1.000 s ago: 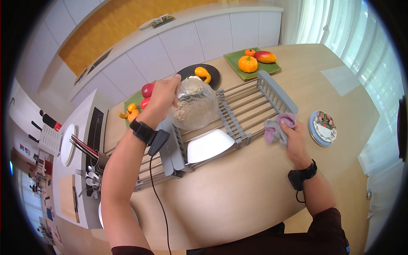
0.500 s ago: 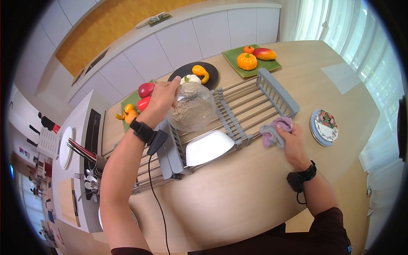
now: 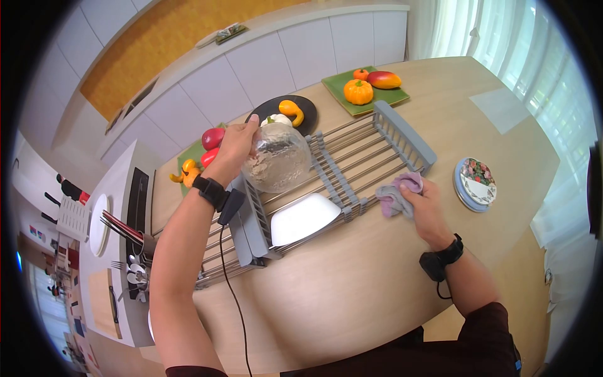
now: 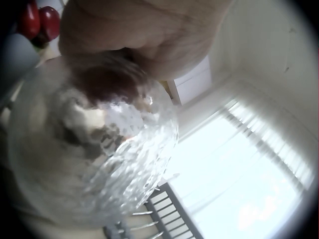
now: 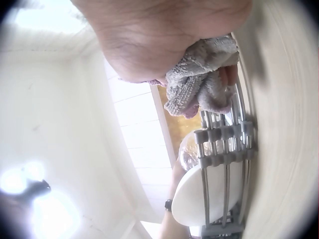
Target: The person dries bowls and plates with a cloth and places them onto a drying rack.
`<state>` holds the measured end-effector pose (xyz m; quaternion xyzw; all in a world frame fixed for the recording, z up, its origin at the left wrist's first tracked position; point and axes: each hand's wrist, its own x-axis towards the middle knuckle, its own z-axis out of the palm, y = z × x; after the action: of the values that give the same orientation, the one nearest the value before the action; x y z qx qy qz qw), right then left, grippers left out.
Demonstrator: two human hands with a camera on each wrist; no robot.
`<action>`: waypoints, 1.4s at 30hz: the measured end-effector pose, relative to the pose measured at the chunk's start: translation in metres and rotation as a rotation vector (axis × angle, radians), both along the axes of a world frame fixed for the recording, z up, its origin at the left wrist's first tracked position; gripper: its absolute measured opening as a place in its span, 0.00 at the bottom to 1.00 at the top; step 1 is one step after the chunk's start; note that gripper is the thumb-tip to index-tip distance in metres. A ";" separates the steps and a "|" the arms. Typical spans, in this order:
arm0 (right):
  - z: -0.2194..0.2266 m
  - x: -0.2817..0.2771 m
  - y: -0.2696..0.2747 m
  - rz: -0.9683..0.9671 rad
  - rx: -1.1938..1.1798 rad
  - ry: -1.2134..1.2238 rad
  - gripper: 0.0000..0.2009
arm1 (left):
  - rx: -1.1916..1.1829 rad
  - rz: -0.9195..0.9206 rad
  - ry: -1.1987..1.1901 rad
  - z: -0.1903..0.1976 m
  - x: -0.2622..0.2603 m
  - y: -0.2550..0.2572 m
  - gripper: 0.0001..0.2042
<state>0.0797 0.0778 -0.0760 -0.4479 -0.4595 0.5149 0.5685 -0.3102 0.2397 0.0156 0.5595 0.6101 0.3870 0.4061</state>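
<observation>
My left hand (image 3: pixel 237 147) grips the edge of a clear textured glass bowl (image 3: pixel 276 160), holding it over a grey-and-metal dish rack (image 3: pixel 358 157). In the left wrist view the glass bowl (image 4: pixel 94 149) fills much of the frame beneath the palm. A white bowl (image 3: pixel 306 220) sits tilted in the rack, near its front side. To the right of the rack, my right hand (image 3: pixel 430 210) holds a bunched grey and purple cloth (image 3: pixel 400 196). The right wrist view shows the cloth (image 5: pixel 202 82) crumpled under the palm, its fingertips partly hidden.
A stack of small plates (image 3: pixel 475 184) lies on the right of the table (image 3: pixel 339 301). Behind the rack are a black plate (image 3: pixel 308 122) with squashes and green plates (image 3: pixel 339 88) bearing produce. A cutlery holder (image 3: pixel 147 248) stands at left, and a cable (image 3: pixel 233 301) hangs from the left wrist.
My right hand has moved slightly left and down with the cloth, closer to the rack's front. The glass bowl stays over the rack, its angle slightly changed. The head view has shifted a little.
</observation>
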 end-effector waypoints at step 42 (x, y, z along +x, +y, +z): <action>0.050 0.228 -0.125 -0.833 0.219 0.088 0.14 | 0.970 -0.637 0.707 -0.101 0.452 -0.171 0.31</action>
<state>0.3080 -0.0475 -0.0259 -0.5099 -0.2668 0.2084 0.7908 0.1414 0.0688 -0.0850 0.9236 0.2691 0.2723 -0.0204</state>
